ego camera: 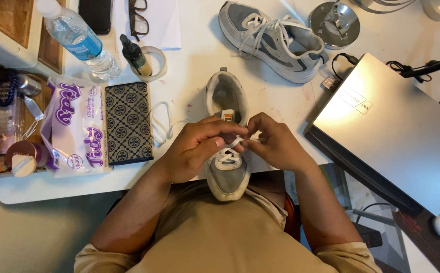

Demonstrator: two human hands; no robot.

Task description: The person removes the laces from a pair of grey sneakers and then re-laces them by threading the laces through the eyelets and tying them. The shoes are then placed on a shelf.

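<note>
A grey and white sneaker (226,174) lies on the white desk (194,86) at its near edge, toe toward me and overhanging my lap. My left hand (195,149) rests over its left side and pinches the white shoelace (236,141) above the eyelets. My right hand (274,142) meets it from the right, fingertips closed on the same lace. A loose loop of lace (161,124) trails off to the left of the shoe. The shoe's tongue and open collar show beyond my fingers.
A second matching sneaker (275,40) lies at the back. A closed silver laptop (391,126) sits right. To the left are a patterned wallet (128,124), a tissue pack (77,129), a water bottle (78,38), a small dropper bottle (136,55), glasses (138,17) and a lamp base (335,23).
</note>
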